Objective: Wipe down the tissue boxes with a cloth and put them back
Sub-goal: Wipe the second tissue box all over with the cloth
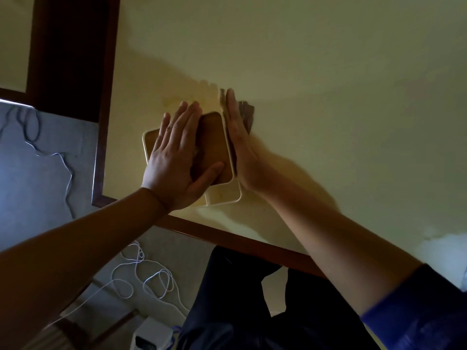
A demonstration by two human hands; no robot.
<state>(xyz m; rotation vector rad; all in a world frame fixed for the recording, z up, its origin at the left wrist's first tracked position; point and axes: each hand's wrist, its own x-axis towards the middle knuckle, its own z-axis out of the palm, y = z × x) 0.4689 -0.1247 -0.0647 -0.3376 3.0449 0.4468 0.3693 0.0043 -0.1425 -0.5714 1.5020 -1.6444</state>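
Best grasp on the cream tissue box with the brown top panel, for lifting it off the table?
Probably a clamp across its two long side walls, coming from above. The cream tissue box with the brown top panel lies flat on the pale yellow table. The left hand covers the top, and the right hand presses a dark cloth against the right wall. The walls look flat and parallel.

Bare table [328,84] apparently beyond box [214,137].

Left hand [174,160]: laid flat, palm down, fingers [188,114] straight and slightly spread, thumb held out to the side.
Right hand [240,145]: set on edge, fingers straight and together.
Forearms: both extended forward, the right in a blue sleeve.
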